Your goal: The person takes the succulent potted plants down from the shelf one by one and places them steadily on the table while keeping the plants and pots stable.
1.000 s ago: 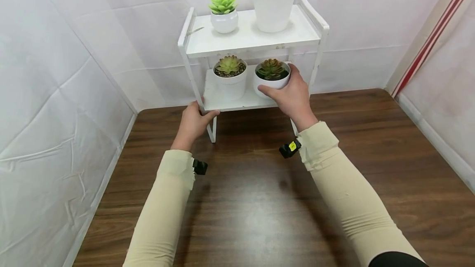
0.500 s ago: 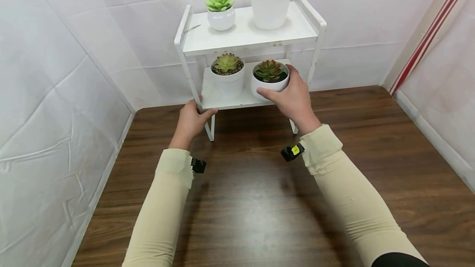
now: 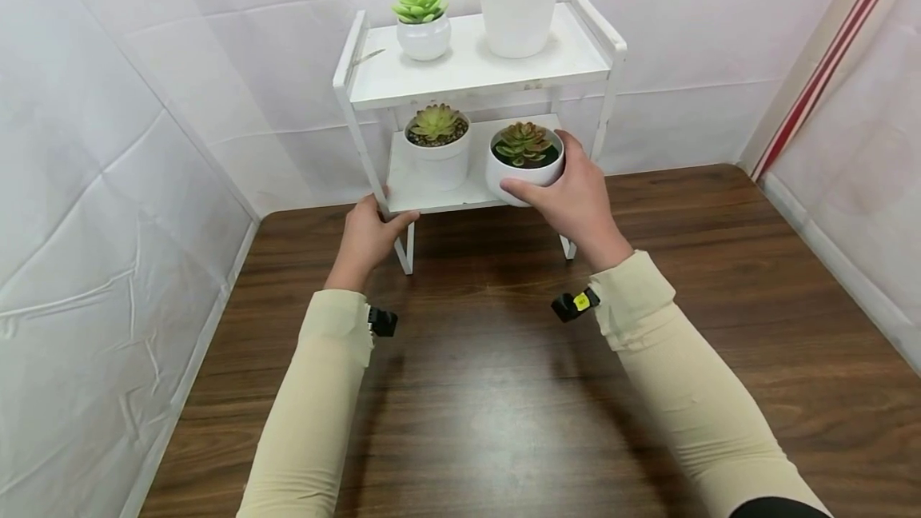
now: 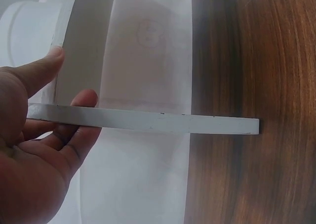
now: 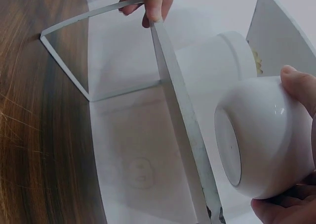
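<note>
My right hand (image 3: pixel 576 197) holds a round white pot (image 5: pixel 261 135) with a reddish-green succulent (image 3: pixel 524 144), thumb at the front and fingers round the far side. The pot's bare base shows in the right wrist view, tilted up off the lower shelf (image 3: pixel 471 197), and overlaps the shelf's front edge in the head view. At the left front corner of the white two-tier rack (image 3: pixel 475 86), my left hand (image 3: pixel 364 238) grips the leg and shelf edge, thumb on the front, fingers behind the leg (image 4: pixel 148 120). Beside the held pot stands a white-potted pale green succulent (image 3: pixel 439 152).
On the top shelf are a small bright-green succulent in a white pot (image 3: pixel 424 37) and a taller white pot (image 3: pixel 520 10) with a green plant. The rack stands on a dark wooden table (image 3: pixel 482 390), with white sheeting (image 3: pixel 273 62) close behind it.
The right hand has drawn the round pot forward, toward the shelf's front edge, and it now tips slightly. The left hand keeps its grip at the rack's corner.
</note>
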{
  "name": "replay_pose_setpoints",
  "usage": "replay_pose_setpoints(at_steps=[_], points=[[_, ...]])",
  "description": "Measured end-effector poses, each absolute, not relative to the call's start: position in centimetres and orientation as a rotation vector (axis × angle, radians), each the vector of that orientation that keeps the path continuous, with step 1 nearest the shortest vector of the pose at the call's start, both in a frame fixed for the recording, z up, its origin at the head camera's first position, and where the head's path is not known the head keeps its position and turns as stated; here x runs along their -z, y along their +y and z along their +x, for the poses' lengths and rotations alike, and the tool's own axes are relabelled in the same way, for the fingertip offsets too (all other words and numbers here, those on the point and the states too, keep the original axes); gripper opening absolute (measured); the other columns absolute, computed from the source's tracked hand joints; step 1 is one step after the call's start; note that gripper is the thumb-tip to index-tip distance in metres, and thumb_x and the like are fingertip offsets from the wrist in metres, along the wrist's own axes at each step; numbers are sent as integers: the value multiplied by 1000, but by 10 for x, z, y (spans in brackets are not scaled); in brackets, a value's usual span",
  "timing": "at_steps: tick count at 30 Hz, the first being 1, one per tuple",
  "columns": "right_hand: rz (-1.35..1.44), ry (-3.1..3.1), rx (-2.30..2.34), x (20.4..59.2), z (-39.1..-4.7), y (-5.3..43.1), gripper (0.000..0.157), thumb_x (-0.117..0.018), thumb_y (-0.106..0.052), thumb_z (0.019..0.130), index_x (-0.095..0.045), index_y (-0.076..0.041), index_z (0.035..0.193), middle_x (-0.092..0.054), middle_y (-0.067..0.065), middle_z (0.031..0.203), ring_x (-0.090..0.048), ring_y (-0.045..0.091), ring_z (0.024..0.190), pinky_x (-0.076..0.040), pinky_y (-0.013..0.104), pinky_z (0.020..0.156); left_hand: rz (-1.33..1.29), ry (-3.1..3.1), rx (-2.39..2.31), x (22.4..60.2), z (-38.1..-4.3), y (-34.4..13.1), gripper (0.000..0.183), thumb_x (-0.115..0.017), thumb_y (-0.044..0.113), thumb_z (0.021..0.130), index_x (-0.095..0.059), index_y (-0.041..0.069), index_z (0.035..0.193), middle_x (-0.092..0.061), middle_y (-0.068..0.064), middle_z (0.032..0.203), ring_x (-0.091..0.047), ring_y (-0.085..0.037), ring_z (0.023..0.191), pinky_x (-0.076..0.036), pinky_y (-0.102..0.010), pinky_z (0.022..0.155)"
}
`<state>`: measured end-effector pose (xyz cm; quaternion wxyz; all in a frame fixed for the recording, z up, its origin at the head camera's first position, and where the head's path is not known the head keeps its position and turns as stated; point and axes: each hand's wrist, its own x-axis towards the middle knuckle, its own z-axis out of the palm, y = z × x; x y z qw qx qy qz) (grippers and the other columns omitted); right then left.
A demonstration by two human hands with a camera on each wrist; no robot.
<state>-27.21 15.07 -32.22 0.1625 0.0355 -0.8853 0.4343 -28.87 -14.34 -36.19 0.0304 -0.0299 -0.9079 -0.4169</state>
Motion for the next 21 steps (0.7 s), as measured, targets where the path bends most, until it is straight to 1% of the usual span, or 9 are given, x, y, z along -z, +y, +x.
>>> replay_pose_setpoints(at_steps=[5, 12, 21], points=[[139, -2517, -1240, 324, -266, 153, 101, -79, -63, 67, -38, -16, 146, -56, 10, 132, -54, 28, 117, -45, 46, 96, -101, -2792, 1282, 362, -289, -143, 73, -68, 43, 89, -41, 4, 145, -55, -21, 131, -58, -32, 117, -53, -47, 90], [135, -2534, -1218, 328, -256, 154, 102, -78, -65, 66, -38, -15, 146, -57, 10, 133, -55, 29, 117, -46, 47, 95, -100, -2800, 1274, 362, -289, -143, 71, -68, 43, 89, -43, 5, 144, -57, -20, 127, -60, -31, 113, -54, -46, 88], [158, -2552, -1211, 332, -244, 160, 102, -79, -64, 66, -38, -18, 147, -56, 8, 135, -55, 28, 116, -47, 48, 94, -103, -2799, 1280, 362, -288, -144, 73, -68, 42, 89, -40, 6, 146, -58, -20, 129, -60, -31, 113, -54, -46, 88]])
